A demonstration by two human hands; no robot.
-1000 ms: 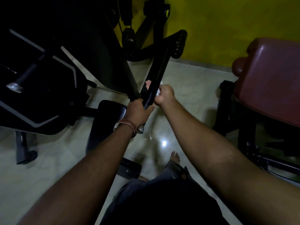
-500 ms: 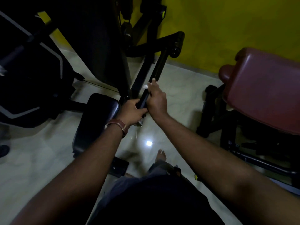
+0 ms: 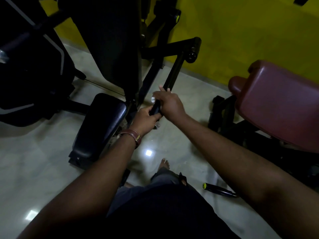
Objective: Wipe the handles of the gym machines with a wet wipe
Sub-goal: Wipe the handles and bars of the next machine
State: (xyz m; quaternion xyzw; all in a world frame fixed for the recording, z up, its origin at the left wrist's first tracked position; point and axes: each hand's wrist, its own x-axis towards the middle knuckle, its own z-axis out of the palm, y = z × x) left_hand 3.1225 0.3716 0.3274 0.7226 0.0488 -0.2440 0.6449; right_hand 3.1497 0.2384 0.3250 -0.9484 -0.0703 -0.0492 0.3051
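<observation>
Ideally, the black handle (image 3: 156, 108), steadied near its lower end by the left hand (image 3: 145, 118), is rubbed along its full length with the white wipe (image 3: 153, 99) kept wrapped around it by the right hand (image 3: 170, 102).

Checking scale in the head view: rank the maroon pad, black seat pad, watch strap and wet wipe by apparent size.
1. maroon pad, partly cut off
2. black seat pad
3. watch strap
4. wet wipe, mostly hidden under the right hand

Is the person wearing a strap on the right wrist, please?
No, the brown strap sits on the left wrist; the right wrist is bare.
</observation>
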